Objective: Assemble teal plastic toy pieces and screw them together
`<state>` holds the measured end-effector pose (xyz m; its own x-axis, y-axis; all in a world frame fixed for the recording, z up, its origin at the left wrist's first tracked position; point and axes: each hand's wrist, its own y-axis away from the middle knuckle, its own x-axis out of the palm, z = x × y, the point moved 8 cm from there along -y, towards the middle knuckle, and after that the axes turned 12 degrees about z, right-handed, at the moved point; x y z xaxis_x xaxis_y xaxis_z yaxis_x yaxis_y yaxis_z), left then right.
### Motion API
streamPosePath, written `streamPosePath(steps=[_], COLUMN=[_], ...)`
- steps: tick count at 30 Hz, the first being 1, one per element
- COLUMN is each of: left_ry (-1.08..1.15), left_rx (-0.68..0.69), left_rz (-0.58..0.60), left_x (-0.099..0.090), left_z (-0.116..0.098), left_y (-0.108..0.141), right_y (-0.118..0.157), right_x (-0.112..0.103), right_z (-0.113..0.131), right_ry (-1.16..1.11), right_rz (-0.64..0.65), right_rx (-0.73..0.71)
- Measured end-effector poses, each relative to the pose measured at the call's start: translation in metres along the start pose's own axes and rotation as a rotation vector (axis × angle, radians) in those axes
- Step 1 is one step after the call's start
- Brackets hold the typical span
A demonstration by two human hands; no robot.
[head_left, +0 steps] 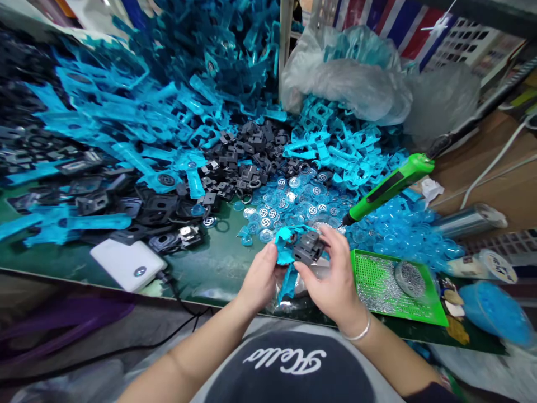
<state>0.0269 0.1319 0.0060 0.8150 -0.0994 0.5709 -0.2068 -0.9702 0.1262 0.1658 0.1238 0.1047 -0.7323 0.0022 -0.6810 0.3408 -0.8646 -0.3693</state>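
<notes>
An assembly workshop: a green-matted bench heaped with moulded plastic parts.

My left hand holds a blue plastic piece as my right hand grips a dark grey plastic part at the near edge of the bench, before heaped blue moulded parts, a green pen-shaped tool lying just right.

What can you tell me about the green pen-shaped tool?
The green pen-shaped tool looks like shiny plastic, with a long black strip along its side and a narrow dark tip. It lies slanted, its tip pointing down and left, on top of a heap of blue plastic discs. Nothing is holding it.
</notes>
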Motion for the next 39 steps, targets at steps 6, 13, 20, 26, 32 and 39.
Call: streamPosePath(steps=[6, 13, 20, 26, 32, 39], left_ry=[-0.275, -0.526, -0.724, -0.845, -0.515, -0.021], left_rx=[0.145, 0.252, 0.364, 0.416, 0.314, 0.196], left_rz=[-0.069, -0.135, -0.115, -0.020, 0.277, 0.132], left_x=[0.003, 0.020, 0.035, 0.038, 0.039, 0.043], left_z=[-0.013, -0.041, -0.056, -0.051, -0.037, -0.012], left_y=[0.001, -0.001, -0.005, -0.014, -0.008, -0.006], right_y=[0.007, 0.012, 0.012, 0.016, 0.012, 0.008], right_x=[-0.015, -0.019, -0.019, -0.021, -0.024, -0.016], right_z=[0.013, 0.007, -0.012, 0.013, 0.016, 0.021], right_ry=[0.096, 0.124, -0.039, 0.189, 0.004, 0.099], right_rz=[-0.145, -0.210, -0.255, -0.278, 0.132, 0.126], right_rx=[-0.078, -0.036, 0.094, -0.202, -0.496, -0.362])
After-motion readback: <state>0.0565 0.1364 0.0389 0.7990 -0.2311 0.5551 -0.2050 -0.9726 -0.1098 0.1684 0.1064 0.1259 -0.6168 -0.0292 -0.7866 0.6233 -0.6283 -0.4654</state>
